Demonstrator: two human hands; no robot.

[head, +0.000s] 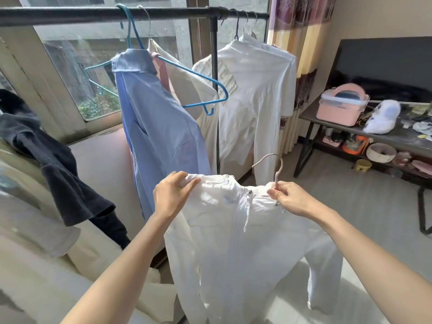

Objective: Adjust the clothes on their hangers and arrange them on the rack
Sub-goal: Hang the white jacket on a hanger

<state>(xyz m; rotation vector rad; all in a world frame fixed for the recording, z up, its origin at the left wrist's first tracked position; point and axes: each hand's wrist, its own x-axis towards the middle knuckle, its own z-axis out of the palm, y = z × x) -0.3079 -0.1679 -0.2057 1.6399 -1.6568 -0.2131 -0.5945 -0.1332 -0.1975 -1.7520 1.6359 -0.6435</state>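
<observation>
White zip jacket on hanger, held in both hands below the rack; not yet hung.

My left hand is pinched on the left shoulder of the white zip jacket; my right hand is clamped on the neck of the pink hanger, hook pointing up and curling left. Hands well apart, the shoulder line running left–right between them, body hanging down toward me. The rack bar lies above and ahead, roughly parallel to that line. Right hand carries the hook, so it leads. Judgement: the free gap sits between the blue shirt and the white shirts.
</observation>
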